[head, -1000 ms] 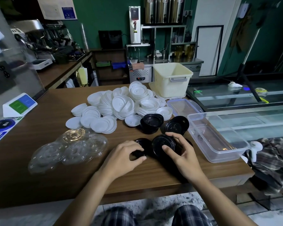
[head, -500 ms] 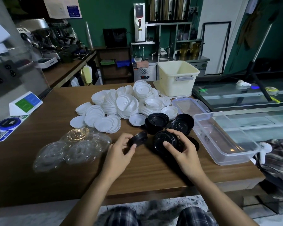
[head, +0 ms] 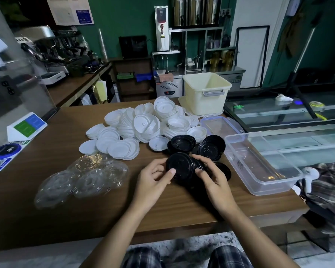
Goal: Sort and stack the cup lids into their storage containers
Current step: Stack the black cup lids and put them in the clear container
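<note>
Both hands hold one stack of black lids [head: 182,167], tilted on its side just above the wooden table [head: 46,200]. My left hand [head: 153,180] grips its near face with thumb and fingers. My right hand [head: 213,176] curls round its far end. More black lids [head: 182,143] and a second black stack [head: 212,147] lie behind. A pile of white lids [head: 143,124] covers the table's middle. Clear lids [head: 81,178] lie at the left. An empty clear container [head: 259,163] stands at the right, a cream bin [head: 205,93] behind.
The clear container's lid [head: 219,126] lies flat between bin and container. A blue-green sign stand [head: 25,126] and stickers sit at the table's left edge. A glass display case [head: 288,120] runs along the right. Chequered cloth [head: 329,190] hangs past the table's right corner.
My left hand lifted a black lid off the table and brought it right, onto the stack in my right hand. Both hands now hold the joined stack.
</note>
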